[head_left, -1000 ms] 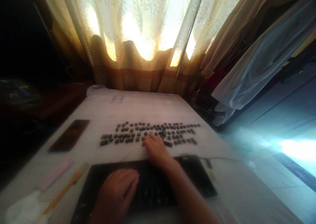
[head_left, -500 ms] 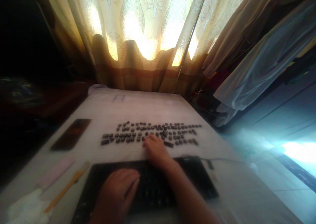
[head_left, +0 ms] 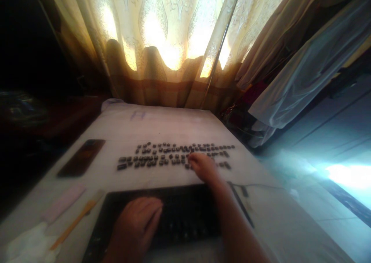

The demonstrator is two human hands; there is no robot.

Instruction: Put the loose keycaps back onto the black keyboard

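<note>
My left hand (head_left: 139, 220) rests over the left part of a black keyboard (head_left: 185, 212), its fingers curled and pressed together; whatever may be in them is hidden. My right hand (head_left: 202, 165) reaches past the keyboard into the rows of loose dark keycaps (head_left: 149, 158). Its fingers are bunched, with the tips down among the lower rows on the right half. Blur and the hand itself hide what lies between those fingertips. The right forearm crosses the keyboard's right side and covers part of it.
On the white-covered table (head_left: 174, 126) lie a dark phone (head_left: 82, 158), a pink block (head_left: 64, 202), an orange-handled brush (head_left: 74, 224) and a crumpled white cloth (head_left: 30, 243). A cable (head_left: 261, 185) runs off right. Curtains (head_left: 174, 31) hang behind; clothes (head_left: 307, 66) hang right.
My right hand has moved to the right along the keycap rows, uncovering keycaps near the middle. My left hand stays in place on the keyboard. The view has shifted slightly.
</note>
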